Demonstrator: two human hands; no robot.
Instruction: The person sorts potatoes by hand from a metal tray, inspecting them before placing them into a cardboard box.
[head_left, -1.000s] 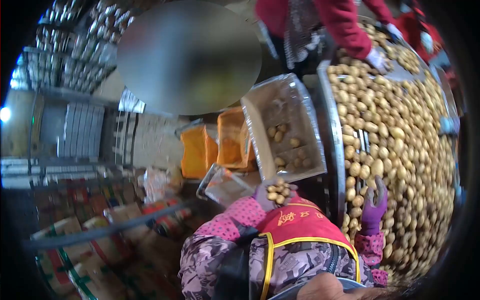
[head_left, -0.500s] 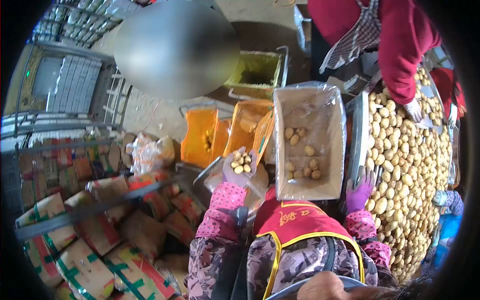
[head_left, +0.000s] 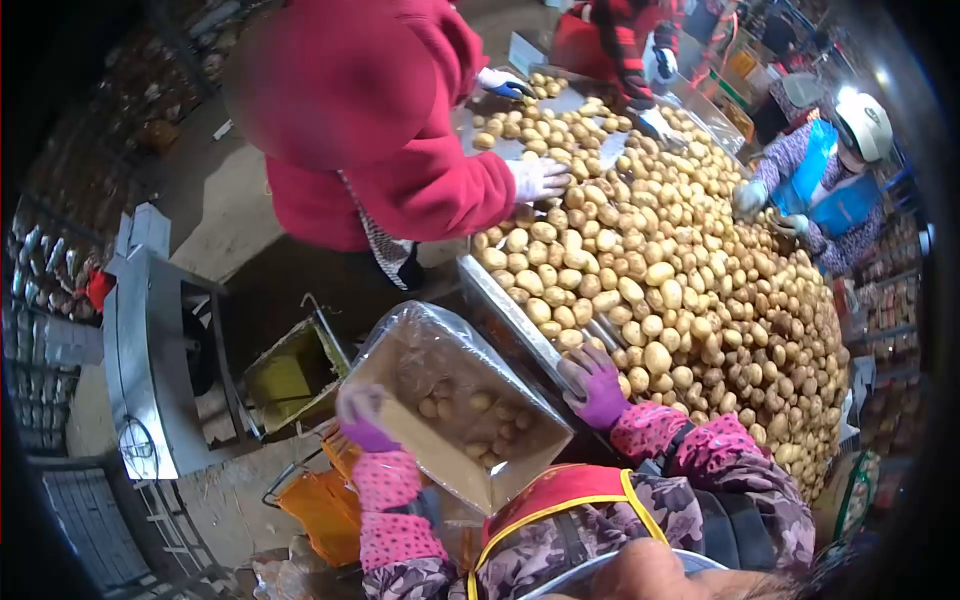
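My left hand (head_left: 366, 417), in a purple glove, is at the left edge of the lined cardboard box (head_left: 425, 440). Its fingers are blurred, and I cannot make out anything in them. Several potatoes (head_left: 490, 425) lie in the box, under clear plastic lining. With fingers spread, my right hand (head_left: 596, 388), also gloved in purple, rests at the metal rim of the sorting table (head_left: 515, 320). It touches the near edge of the large heap of potatoes (head_left: 690, 310) and holds nothing.
A co-worker in a red top (head_left: 400, 150) reaches into the heap from the far left. Another person with a white helmet (head_left: 863, 125) works at the far right. Orange mesh bags (head_left: 325, 510), a yellow-lined bin (head_left: 295, 375) and a metal machine (head_left: 150, 350) stand to the left.
The view has turned to the right, towards the heap. My left hand held several small potatoes over the orange bags; now it is at the box's edge and none show in it.
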